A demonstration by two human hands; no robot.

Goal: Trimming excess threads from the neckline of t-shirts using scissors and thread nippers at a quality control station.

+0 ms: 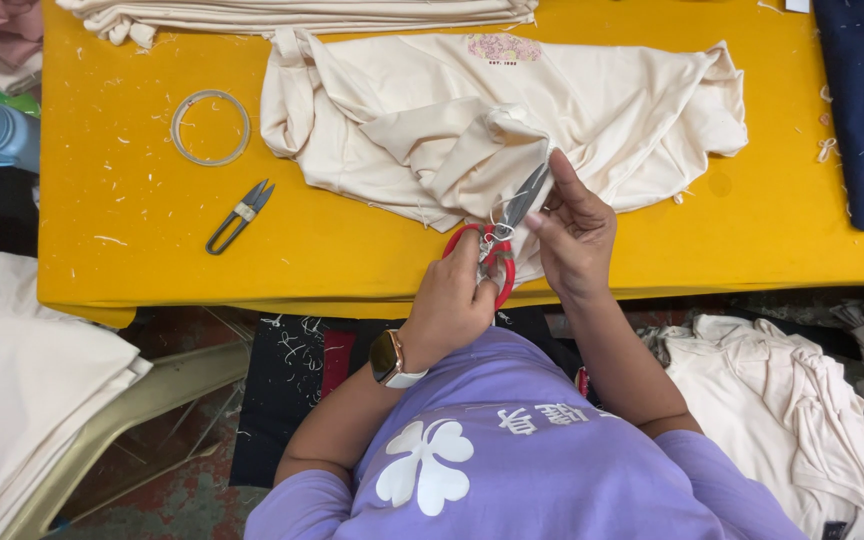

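We see the left hand (449,300) w/ its grip closed round the red handle of the snips (500,238), fingers wrapped, a watch on that wrist. Blades run up and to the right from that grip, long axis diagonal, tips approx at the folded edge of the cream shirt (512,120). Right hand (574,235) sits just beside the blades on their right, fingertips pinching cloth or a thread at the tips; can't tell which. So the cloth lies up-right of the left grip, and the right hand is the nearer one to it. Shirt spreads over the yellow bench (132,230), centre-top of frame. Left of centre lie spare grey snips (240,215), well apart; a tape ring (210,127) above them.
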